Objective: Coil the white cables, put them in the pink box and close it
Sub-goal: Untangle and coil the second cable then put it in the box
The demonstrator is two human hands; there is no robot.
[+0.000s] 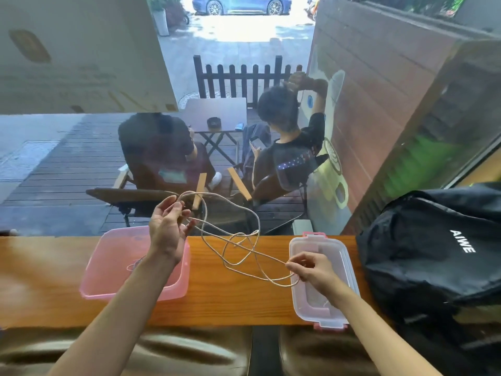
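Note:
A long white cable point(238, 248) hangs in loose loops above the wooden counter point(230, 299). My left hand point(168, 229) is raised over the pink box point(108, 267), palm up, pinching one end of the cable. My right hand point(311, 270) pinches the cable lower down, above the clear lid point(298, 302) with pink clips. The open pink box stands on the counter at the left; a thin cable piece shows faintly inside it, partly hidden by my forearm.
A black backpack point(433, 248) stands on the counter's right end, beside the lid. A glass pane rises right behind the counter; two people sit outside on chairs at a small table. Brown seat cushions lie under the counter's near edge.

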